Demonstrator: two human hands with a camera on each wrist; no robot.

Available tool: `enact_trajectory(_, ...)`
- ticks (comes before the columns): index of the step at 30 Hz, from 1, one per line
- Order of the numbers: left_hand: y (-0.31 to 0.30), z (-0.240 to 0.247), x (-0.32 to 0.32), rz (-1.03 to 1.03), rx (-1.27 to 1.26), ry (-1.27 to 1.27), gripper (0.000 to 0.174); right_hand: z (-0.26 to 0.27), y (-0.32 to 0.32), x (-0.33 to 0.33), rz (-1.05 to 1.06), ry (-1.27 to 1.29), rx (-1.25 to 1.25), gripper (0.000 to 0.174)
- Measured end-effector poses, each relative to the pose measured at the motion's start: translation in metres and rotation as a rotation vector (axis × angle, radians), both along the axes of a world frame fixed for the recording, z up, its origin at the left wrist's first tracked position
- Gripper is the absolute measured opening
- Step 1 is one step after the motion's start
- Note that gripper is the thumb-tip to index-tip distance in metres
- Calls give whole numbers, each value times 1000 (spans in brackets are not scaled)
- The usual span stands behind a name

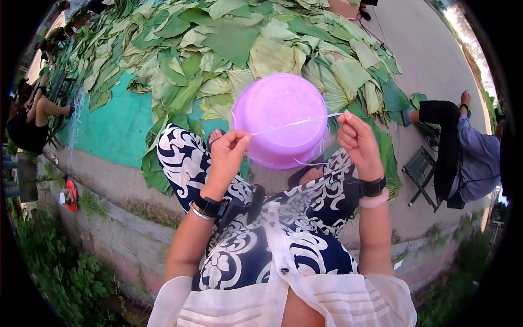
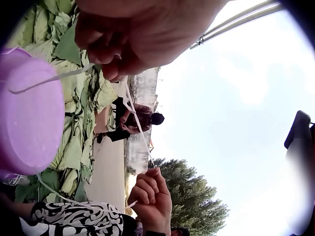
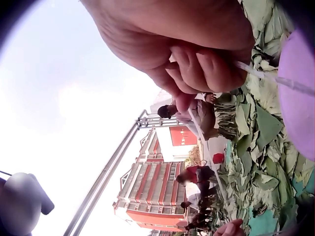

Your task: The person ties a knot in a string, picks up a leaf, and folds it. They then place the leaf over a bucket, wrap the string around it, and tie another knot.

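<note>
A thin white plastic string (image 1: 294, 125) stretches taut between the two hands, above a purple plastic basin (image 1: 283, 101). The left hand (image 1: 227, 158) pinches one end between thumb and forefinger. Higher and to the right, the right hand (image 1: 359, 143) pinches the other end, its remaining fingers curled in. A loose tail of string hangs from each hand in the wrist views. The basin stands in front of the seated person's knees, its round face toward the head camera, and another strand shows at its lower edge.
Large green leaves (image 1: 229, 38) lie heaped beyond the basin, partly over a green sheet (image 1: 109, 128). One seated person (image 1: 474, 147) is at the right, near a folding stool (image 1: 422, 173); another person (image 1: 35, 117) sits at the left. A low wall edge (image 1: 136, 229) runs behind.
</note>
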State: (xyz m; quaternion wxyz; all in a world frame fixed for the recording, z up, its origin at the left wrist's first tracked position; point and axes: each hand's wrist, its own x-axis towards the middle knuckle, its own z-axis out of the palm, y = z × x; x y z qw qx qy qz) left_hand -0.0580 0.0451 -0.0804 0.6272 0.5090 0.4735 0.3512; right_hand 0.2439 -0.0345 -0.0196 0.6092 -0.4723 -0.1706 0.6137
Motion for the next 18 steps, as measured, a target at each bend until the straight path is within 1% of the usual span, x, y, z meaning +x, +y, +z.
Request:
enact_trajectory(1, 2, -5, -2, -6, -2, 21, 15, 0, -1, 14, 8, 34, 33, 24)
enact_trajectory(4, 7, -7, 0, 11, -6, 28, 14, 12, -2, 43, -60, 118, 164, 23)
enact_trajectory(7, 6, -11, 7, 19, -45, -1, 14, 35, 4, 63, -98, 104, 279, 24)
enact_trajectory(13, 9, -28, 27, -73, -57, -27, 13, 73, 40, 67, -111, -51, 326, 29)
enact_trajectory(17, 16, -36, 45, -129, -126, -47, 14, 80, 83, 79, -95, -131, 381, 33)
enact_trajectory(18, 20, -40, 52, -130, -135, -42, 15, 76, 99, 88, -43, -135, 416, 36)
